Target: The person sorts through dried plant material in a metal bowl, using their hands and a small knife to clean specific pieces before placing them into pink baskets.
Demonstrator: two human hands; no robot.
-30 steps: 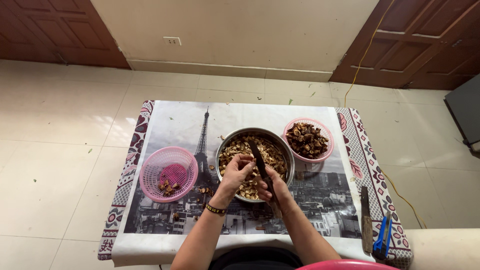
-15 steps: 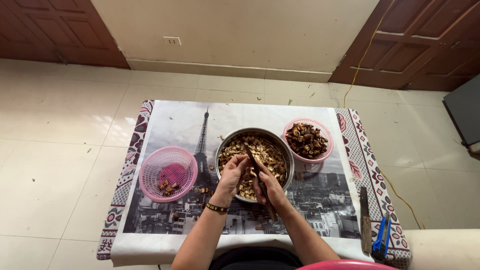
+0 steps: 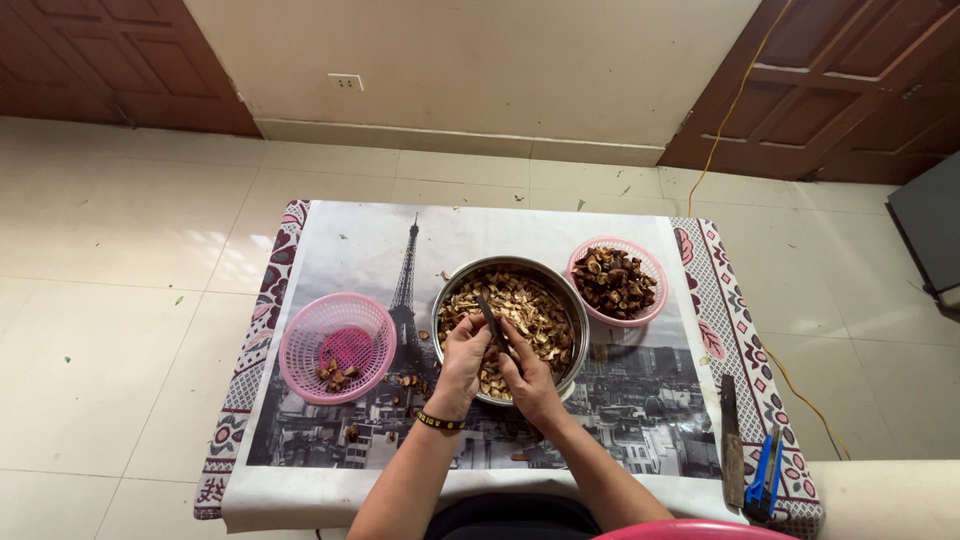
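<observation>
Both hands were kept right together over the round steel bowl of pale brown husk pieces point(image 3: 512, 325), which sat mid-mat on the printed cloth mat with a tower picture point(image 3: 380, 240). A dark narrow knife blade point(image 3: 490, 320) was gripped in the right hand point(image 3: 530, 380), and something small seemed to be pinched by the left hand point(image 3: 462, 355), though what it was couldn't be made out. A nearly empty pink plastic basket point(image 3: 337, 347) was set left, and a pink basket of dark brown pieces point(image 3: 616, 281) touched the bowl's right rim.
</observation>
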